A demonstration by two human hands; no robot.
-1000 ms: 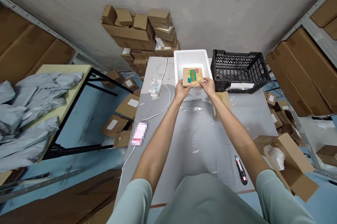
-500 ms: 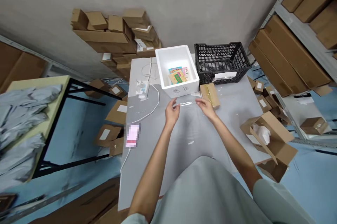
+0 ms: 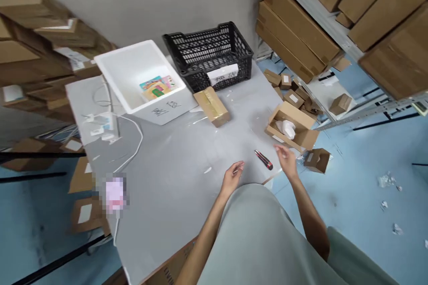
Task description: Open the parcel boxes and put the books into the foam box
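Table with a white box and black crate along its far edge, and an open carton at its right edge. The left hand and right hand hover loosely open, holding nothing, 1 on either side of the knife lying by the right edge. Judged an empty-handed step: taking the knife would call for a short reach and a pinch along its handle.
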